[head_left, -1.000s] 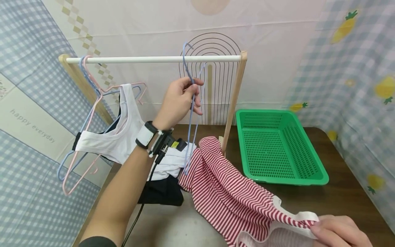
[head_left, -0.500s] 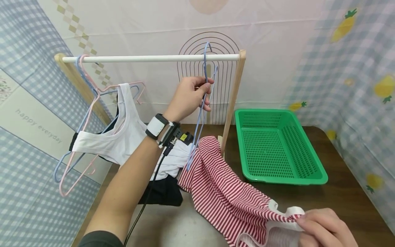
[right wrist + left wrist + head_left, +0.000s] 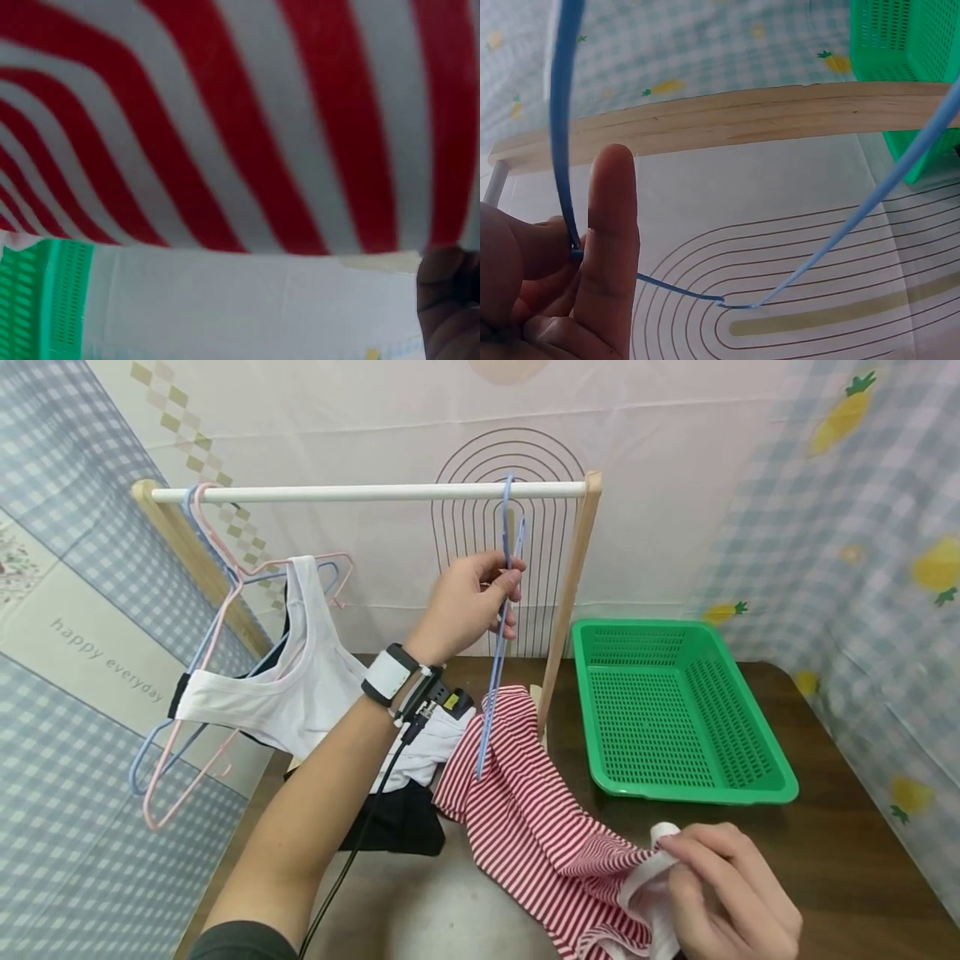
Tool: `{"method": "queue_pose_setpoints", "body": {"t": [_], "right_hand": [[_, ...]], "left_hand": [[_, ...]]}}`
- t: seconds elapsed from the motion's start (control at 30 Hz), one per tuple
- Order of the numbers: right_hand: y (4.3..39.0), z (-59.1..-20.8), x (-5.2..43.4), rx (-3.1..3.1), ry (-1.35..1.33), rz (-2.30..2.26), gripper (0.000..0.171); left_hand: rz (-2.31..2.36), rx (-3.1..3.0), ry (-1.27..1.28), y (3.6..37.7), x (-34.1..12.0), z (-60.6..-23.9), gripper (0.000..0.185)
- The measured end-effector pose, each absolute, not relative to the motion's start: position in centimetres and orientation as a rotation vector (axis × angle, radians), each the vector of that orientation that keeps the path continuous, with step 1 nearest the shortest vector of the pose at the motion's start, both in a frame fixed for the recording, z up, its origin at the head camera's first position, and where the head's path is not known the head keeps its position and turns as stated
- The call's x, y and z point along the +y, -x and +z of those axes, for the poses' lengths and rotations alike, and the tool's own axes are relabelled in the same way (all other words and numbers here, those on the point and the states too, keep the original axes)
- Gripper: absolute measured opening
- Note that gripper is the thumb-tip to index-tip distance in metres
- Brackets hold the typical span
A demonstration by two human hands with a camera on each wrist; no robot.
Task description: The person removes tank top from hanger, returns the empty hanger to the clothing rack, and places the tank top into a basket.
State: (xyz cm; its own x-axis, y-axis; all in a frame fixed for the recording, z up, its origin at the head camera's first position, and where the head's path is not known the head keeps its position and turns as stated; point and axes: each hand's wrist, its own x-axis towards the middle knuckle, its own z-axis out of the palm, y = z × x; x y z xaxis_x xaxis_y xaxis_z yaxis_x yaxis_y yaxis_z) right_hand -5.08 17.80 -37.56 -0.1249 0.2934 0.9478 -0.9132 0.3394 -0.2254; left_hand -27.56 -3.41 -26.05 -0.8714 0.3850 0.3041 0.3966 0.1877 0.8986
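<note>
My left hand [image 3: 476,606] pinches a blue clothes hanger [image 3: 491,710] just below its hook. The hanger is seen nearly edge-on, its hook overlapping the white rail [image 3: 337,493] in the head view. In the left wrist view its wire [image 3: 561,112] runs between thumb and fingers, one finger [image 3: 613,217] pointing straight. With my right hand [image 3: 731,889] I hold the white-trimmed edge of a red-and-white striped tank top [image 3: 517,852]. Its body stretches left, under the hanger's lower end. Striped cloth [image 3: 225,112] fills most of the right wrist view, hiding most of that hand.
Left on the rail hang a pink hanger [image 3: 212,652] and a blue one, with a white tank top [image 3: 300,693] and something black behind. Folded white cloth [image 3: 416,764] and black cloth [image 3: 397,822] lie below. A wooden post [image 3: 570,602] stands before a green basket [image 3: 585,718].
My left hand has moved right with the blue hanger, which has turned nearly edge-on, its hook now at the rail. My right hand has moved left and up, bunching the striped tank top.
</note>
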Motion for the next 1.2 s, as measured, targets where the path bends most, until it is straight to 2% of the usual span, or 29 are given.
{"method": "queue_pose_setpoints", "body": {"t": [0.23, 0.4, 0.47, 0.57, 0.67, 0.8, 0.87, 0.97, 1.1, 1.2], "right_hand": [[5.2, -39.5, 19.0, -1.582, -0.641, 1.084, 0.018], [5.1, -41.9, 19.8, -1.868, -0.574, 1.024, 0.031], [5.1, -43.0, 20.1, -1.996, -0.546, 1.0, 0.029], [5.0, -44.3, 20.3, -2.183, -0.507, 0.984, 0.028], [4.8, -45.1, 20.0, -2.367, -0.447, 0.918, 0.047], [4.5, -45.5, 19.6, -2.642, -0.332, 0.827, 0.059], [4.6, -45.7, 19.4, -2.778, -0.274, 0.832, 0.065], [4.9, -46.1, 19.1, -2.948, -0.194, 0.881, 0.078], [5.3, -47.2, 18.8, -3.094, -0.153, 0.897, 0.093], [5.3, -48.0, 18.6, -3.15, -0.168, 0.893, 0.104]], "left_hand": [[-1.735, -2.396, 0.777, 27.3, -3.5, -26.9, 0.041], [-1.688, -2.357, 0.619, 26.6, -4.1, -27.9, 0.038], [-1.625, -2.339, 0.509, 26.2, -4.7, -28.8, 0.036], [-1.47, -2.344, 0.367, 25.6, -5.8, -31.0, 0.034], [-1.261, -2.431, 0.298, 24.9, -6.5, -34.2, 0.03], [-1.03, -2.612, 0.391, 23.2, -6.0, -39.8, 0.027], [-0.936, -2.699, 0.494, 22.2, -5.4, -42.6, 0.032], [-0.787, -2.828, 0.627, 21.1, -4.4, -45.9, 0.051], [-0.53, -2.945, 0.681, 20.5, -3.5, -48.5, 0.071], [-0.39, -2.982, 0.694, 20.2, -3.2, -49.8, 0.078]]}}
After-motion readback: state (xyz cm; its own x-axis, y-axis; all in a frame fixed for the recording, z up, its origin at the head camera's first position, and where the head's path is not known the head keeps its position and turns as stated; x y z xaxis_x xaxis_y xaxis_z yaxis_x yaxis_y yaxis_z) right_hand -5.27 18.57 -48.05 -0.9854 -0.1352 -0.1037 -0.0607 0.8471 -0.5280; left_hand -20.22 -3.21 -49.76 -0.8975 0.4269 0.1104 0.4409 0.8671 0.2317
